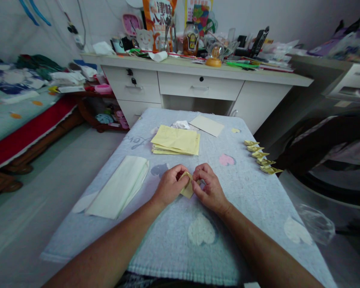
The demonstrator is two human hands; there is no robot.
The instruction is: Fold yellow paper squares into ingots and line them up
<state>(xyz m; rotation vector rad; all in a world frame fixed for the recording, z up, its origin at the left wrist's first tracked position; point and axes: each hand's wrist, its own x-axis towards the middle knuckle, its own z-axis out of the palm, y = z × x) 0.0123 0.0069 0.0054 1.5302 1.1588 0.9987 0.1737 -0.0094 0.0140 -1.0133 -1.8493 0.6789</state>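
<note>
A small folded piece of yellow paper is pinched between both hands over the middle of the cloth-covered table. My left hand grips its left side, thumb on top and fingers curled behind. On its right side, my right hand holds the edge between thumb and bent fingers. Beyond the hands lies a stack of yellow paper sheets. Several folded yellow paper pieces, pointed at the ends, sit in a row along the table's right edge.
A folded white sheet bundle lies at the left. Behind the paper stack are a crumpled white tissue and a pale card. A cluttered white desk stands beyond the table, a bed to the left, a washing machine to the right.
</note>
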